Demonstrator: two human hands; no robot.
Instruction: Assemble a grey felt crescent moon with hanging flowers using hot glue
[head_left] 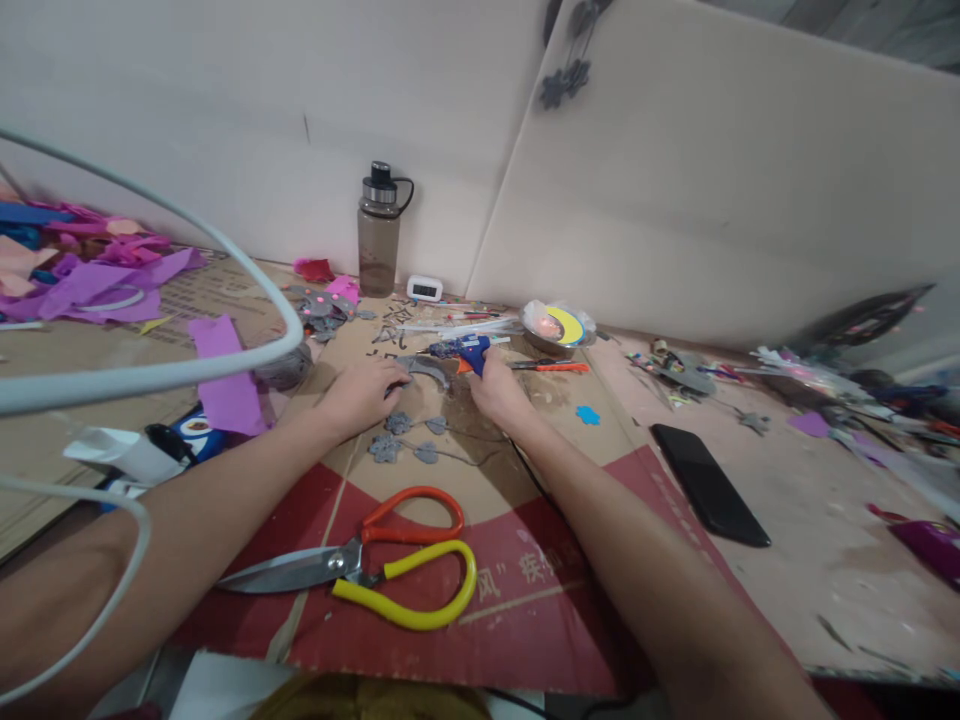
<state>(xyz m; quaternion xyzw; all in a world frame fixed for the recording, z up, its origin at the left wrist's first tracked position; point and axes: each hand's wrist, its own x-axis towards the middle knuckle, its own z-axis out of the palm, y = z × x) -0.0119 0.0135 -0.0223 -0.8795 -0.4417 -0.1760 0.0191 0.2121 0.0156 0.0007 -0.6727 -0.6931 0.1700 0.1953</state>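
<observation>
From my remote seat I look down through the head camera at both bare hands meeting near the middle of a cardboard sheet (525,645). My right hand (498,384) is wrapped around the grip of a blue glue gun (474,350), whose nozzle points left, close above a grey crescent piece (429,372). My left hand (366,394) has its fingers at the left end of that crescent, but I cannot tell whether they pinch it or only press on it. Just nearer to me lie grey flower cutouts (385,448) and grey leaf cutouts (426,453), with dark thread running off toward the right wrist. Closer still I have big scissors (346,562), blades pointing left, one handle red and the other yellow. Past the glue gun stands a metal bowl (531,326) with a yellow crescent (568,325) in it, and farther left, near the wall, a white digital clock (424,289) sits beside an upright bottle (378,245). A bright blue flower (588,414) lies right of my right hand, and beyond it a black phone (709,482) rests on the pinkish surface (817,540).
</observation>
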